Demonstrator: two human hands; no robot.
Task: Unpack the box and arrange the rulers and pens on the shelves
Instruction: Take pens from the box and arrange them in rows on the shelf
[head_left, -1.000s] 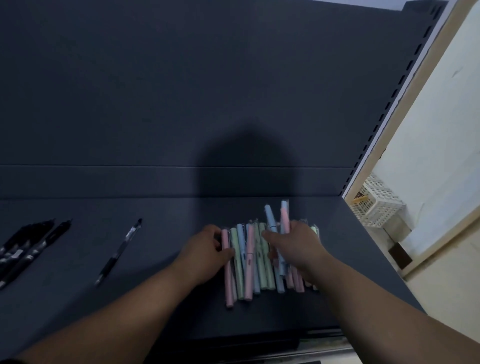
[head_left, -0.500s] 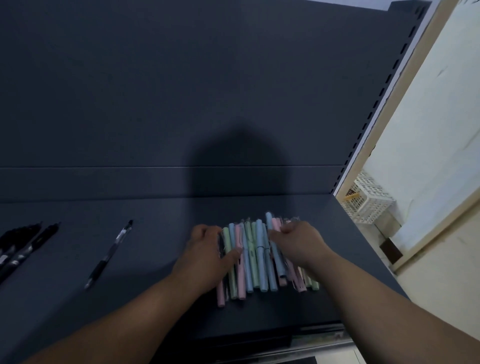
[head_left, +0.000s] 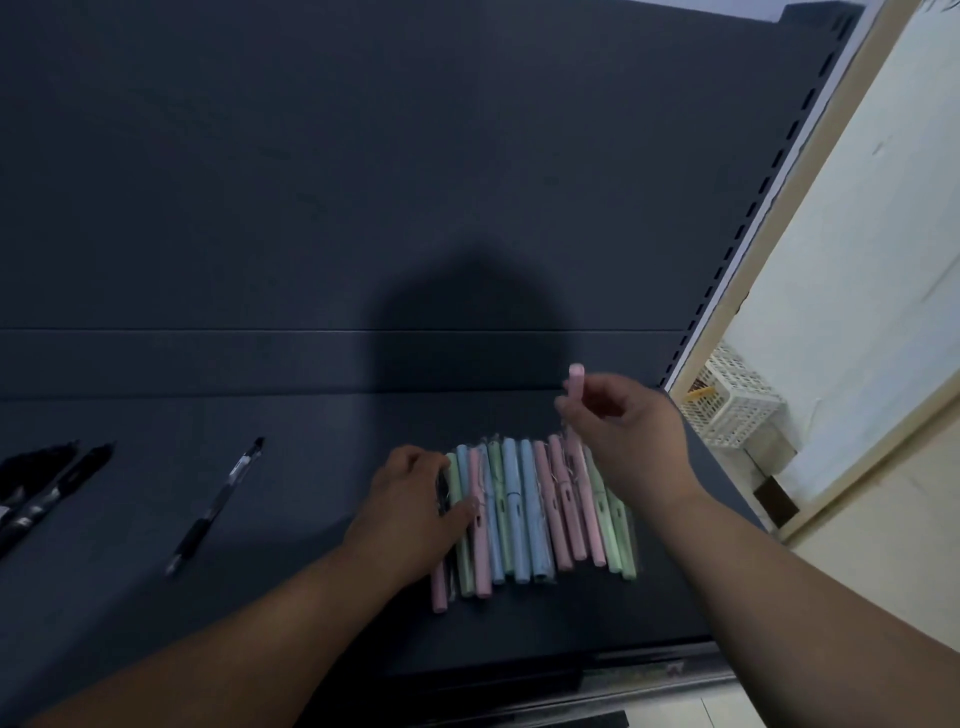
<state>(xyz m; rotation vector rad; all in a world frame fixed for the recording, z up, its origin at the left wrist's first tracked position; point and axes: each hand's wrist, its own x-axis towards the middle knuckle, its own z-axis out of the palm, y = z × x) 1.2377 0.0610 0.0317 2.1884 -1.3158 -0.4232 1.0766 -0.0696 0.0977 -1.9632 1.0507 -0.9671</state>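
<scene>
A row of several pastel pens (head_left: 524, 514), pink, green and blue in clear wrappers, lies side by side on the dark shelf (head_left: 311, 457). My left hand (head_left: 415, 499) rests on the row's left end, fingers curled over the outer pens with the thumb against a green one. My right hand (head_left: 628, 441) is raised above the row's right end and pinches a pink pen (head_left: 575, 382), whose tip sticks up past my fingers; its lower part runs down behind my hand.
A single black pen (head_left: 215, 506) lies on the shelf to the left, and more black pens (head_left: 41, 480) sit at the far left edge. The shelf's back panel rises behind. A white lattice basket (head_left: 732, 405) stands on the floor to the right.
My right hand has lifted off the row with one pink pen pinched in it. The pens now lie more evenly in a row. My left hand stays at the left end.
</scene>
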